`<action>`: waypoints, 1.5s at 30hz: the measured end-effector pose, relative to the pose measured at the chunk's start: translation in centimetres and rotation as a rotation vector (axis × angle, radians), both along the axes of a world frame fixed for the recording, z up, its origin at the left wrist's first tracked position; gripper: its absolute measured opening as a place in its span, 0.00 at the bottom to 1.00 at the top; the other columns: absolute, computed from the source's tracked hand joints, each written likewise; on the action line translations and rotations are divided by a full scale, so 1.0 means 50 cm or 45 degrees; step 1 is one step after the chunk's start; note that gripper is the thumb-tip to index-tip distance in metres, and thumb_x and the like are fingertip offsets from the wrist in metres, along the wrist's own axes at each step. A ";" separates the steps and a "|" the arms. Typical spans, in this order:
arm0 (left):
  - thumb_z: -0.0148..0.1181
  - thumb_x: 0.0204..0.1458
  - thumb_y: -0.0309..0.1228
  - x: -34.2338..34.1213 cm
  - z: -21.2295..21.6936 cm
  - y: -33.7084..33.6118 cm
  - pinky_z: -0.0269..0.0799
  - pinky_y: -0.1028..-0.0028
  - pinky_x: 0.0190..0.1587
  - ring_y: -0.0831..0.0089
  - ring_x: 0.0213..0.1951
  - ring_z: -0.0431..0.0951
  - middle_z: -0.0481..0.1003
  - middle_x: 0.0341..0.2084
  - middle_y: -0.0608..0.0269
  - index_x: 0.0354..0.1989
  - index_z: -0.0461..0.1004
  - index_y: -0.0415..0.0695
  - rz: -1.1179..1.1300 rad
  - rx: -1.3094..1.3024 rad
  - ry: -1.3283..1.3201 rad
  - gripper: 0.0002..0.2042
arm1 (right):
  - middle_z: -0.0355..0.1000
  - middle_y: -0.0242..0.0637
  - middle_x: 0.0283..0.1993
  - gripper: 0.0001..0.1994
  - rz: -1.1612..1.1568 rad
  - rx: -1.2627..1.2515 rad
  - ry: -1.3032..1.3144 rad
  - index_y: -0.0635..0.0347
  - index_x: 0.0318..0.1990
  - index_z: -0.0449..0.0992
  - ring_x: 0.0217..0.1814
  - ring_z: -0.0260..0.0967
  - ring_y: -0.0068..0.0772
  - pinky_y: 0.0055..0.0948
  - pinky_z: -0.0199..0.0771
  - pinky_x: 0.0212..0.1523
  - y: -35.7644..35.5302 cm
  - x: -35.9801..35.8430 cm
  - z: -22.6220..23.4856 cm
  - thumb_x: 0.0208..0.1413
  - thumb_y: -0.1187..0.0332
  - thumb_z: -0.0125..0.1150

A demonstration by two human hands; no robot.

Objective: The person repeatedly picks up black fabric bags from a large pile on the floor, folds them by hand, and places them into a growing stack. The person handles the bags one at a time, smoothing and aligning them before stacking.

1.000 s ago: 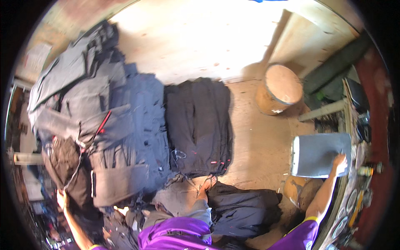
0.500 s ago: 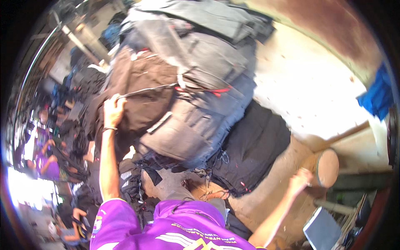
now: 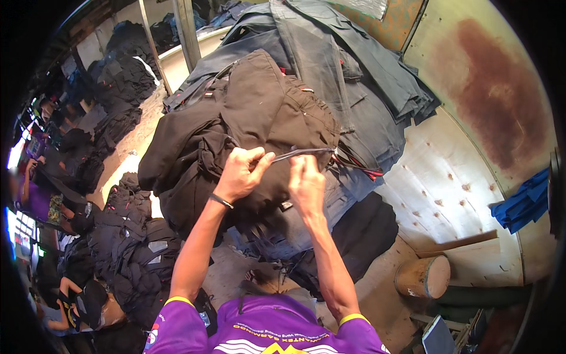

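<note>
A thin grey cord point(image 3: 283, 156) runs taut across a bundle of dark brown trousers point(image 3: 253, 94). My left hand point(image 3: 239, 176) is closed, pinching the cord at its left part. A little to the right, my right hand point(image 3: 307, 186) is also closed with the fingers curled on the same cord. Past my right hand the cord reaches a small whitish knot or end at the bundle's right edge. Dark strips with red ends point(image 3: 370, 173) stick out beside it. Beneath and behind the bundle lies a tall heap of grey garments point(image 3: 365, 88).
A black cloth pile point(image 3: 368, 230) lies right of the heap. Beyond it are a cylindrical stool point(image 3: 423, 277), a pale stained board point(image 3: 448, 194) and a blue cloth point(image 3: 522, 200). Heaps of dark garments point(image 3: 132, 248) cover the left, where other people point(image 3: 44, 189) sit. A wooden post point(image 3: 186, 35) stands behind.
My right hand has come from the far right onto the cord beside my left hand. My left hand has moved right, and the view has turned.
</note>
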State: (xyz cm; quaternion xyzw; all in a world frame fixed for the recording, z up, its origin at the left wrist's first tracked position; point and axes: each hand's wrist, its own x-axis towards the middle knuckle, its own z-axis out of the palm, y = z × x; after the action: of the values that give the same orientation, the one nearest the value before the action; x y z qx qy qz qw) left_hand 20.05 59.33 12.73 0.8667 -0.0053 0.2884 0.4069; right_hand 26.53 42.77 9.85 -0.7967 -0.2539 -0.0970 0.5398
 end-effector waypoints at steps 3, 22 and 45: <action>0.62 0.63 0.36 0.016 -0.016 -0.007 0.53 0.66 0.21 0.67 0.16 0.51 0.56 0.13 0.51 0.21 0.67 0.36 -0.092 -0.045 -0.119 0.20 | 0.73 0.44 0.25 0.08 -0.206 0.230 -0.126 0.64 0.45 0.74 0.22 0.71 0.33 0.34 0.69 0.25 -0.019 -0.046 0.002 0.69 0.68 0.56; 0.60 0.61 0.34 -0.016 -0.044 -0.174 0.62 0.64 0.44 0.61 0.27 0.76 0.75 0.19 0.63 0.34 0.77 0.45 -0.023 0.338 0.218 0.07 | 0.75 0.41 0.30 0.10 -0.470 -0.095 0.339 0.64 0.44 0.75 0.30 0.70 0.28 0.34 0.71 0.33 -0.425 -0.106 -0.181 0.68 0.65 0.57; 0.53 0.68 0.34 -0.044 -0.076 -0.152 0.64 0.75 0.31 0.79 0.27 0.63 0.64 0.21 0.63 0.32 0.69 0.37 0.345 -0.227 0.229 0.14 | 0.74 0.46 0.27 0.06 -0.368 0.431 -0.186 0.66 0.44 0.72 0.25 0.73 0.47 0.37 0.72 0.27 -0.236 -0.091 0.064 0.64 0.75 0.61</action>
State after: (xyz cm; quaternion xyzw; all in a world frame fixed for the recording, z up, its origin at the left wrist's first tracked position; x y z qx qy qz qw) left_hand 17.84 51.73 8.95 0.8423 0.1733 0.2614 0.4384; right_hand 21.96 30.97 13.04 -0.7136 -0.1558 -0.2720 0.6265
